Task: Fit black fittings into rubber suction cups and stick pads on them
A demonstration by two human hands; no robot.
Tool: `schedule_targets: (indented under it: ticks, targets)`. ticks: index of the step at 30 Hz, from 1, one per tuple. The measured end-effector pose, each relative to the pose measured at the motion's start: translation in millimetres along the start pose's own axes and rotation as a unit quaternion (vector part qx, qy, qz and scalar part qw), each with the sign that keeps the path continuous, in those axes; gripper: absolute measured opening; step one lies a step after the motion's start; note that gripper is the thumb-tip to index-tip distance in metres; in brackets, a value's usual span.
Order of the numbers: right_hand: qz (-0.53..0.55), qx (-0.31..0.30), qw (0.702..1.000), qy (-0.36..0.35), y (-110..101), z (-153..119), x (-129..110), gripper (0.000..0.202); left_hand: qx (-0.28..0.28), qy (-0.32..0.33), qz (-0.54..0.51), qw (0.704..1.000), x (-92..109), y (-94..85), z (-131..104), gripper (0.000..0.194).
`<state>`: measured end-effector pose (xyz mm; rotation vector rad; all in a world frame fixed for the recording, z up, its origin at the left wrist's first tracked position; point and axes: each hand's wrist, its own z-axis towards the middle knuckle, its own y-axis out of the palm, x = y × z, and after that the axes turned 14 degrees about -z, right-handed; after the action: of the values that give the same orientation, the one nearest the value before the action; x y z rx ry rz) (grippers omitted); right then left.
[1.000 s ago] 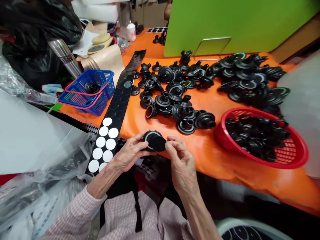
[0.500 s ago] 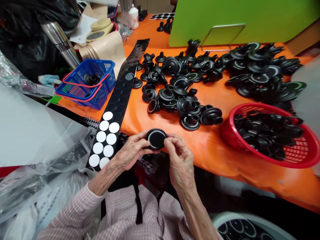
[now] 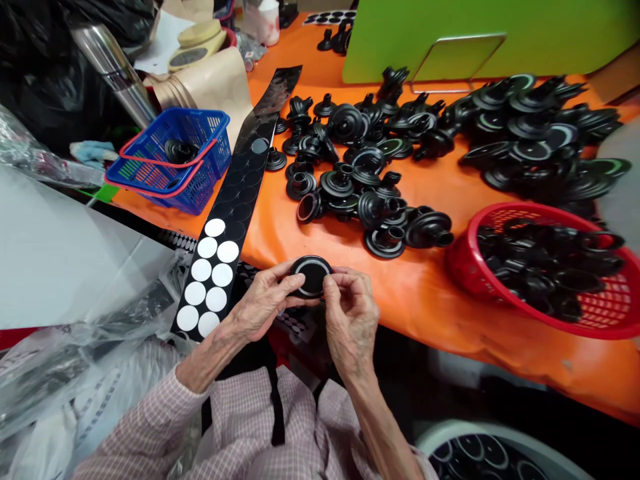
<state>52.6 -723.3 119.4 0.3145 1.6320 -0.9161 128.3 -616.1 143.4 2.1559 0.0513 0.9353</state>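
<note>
Between my two hands is a round black disc part (image 3: 314,272) with a pale ring on its upward face. My left hand (image 3: 263,300) grips its left side, thumb lying on the face. At the right rim, the thumb and fingers of my right hand (image 3: 350,300) pinch the edge. To the left lies a long black strip (image 3: 240,180) of round stickers, with white circles (image 3: 201,270) at its near end. Many black flanged parts (image 3: 345,180) of a similar round shape are heaped on the orange table beyond my hands.
On the orange table (image 3: 415,300), a red basket (image 3: 465,280) of black pieces stands at the right. A blue basket (image 3: 195,187) sits at the left beside a steel flask (image 3: 113,70). A green board (image 3: 430,40) rises behind. Below right, a pale tub (image 3: 430,433) holds ringed discs.
My right hand has shifted slightly left along the disc's rim, and its thumb reaches a little further over the face. My left thumb also lies further onto the face. The view has turned slightly.
</note>
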Motion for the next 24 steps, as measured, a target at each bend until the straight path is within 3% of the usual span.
schedule_targets:
  ticks: [8,10,12,15,17,19,22,23,24]
  targets:
    - [-0.116,0.066,0.983,-0.125,10,-5,4,0.01,0.062,0.04,0.015,0.997,-3,2.3,-2,0.033]
    - [-0.123,0.076,0.981,-0.126,11,-6,4,0.01,0.067,0.047,0.019,0.996,-5,3.0,-2,0.033]
    - [-0.086,0.075,0.99,-0.082,12,-6,5,0.013,0.066,0.058,0.022,0.996,-8,4.2,-2,0.032]
    - [0.011,-0.02,1.0,0.019,8,-1,4,0.028,0.05,0.055,0.057,0.996,-6,4.0,-4,0.037]
    - [0.064,-0.1,0.991,0.06,4,10,5,0.031,0.055,0.059,0.157,0.984,5,-1.5,-7,0.044]
    - [0.096,-0.102,0.987,0.08,-1,25,5,0.035,0.123,0.121,0.313,0.934,26,-14.2,-11,0.047]
    - [0.065,0.021,0.995,0.068,-8,50,5,0.046,0.315,0.25,0.461,0.791,68,-45.2,-13,0.047]
    - [0.028,0.068,0.996,0.041,-9,55,3,0.049,0.364,0.258,0.448,0.775,82,-56.9,-11,0.047]
    - [-0.016,0.105,0.994,0.002,-9,57,0,0.049,0.387,0.239,0.407,0.792,94,-68.2,-10,0.047]
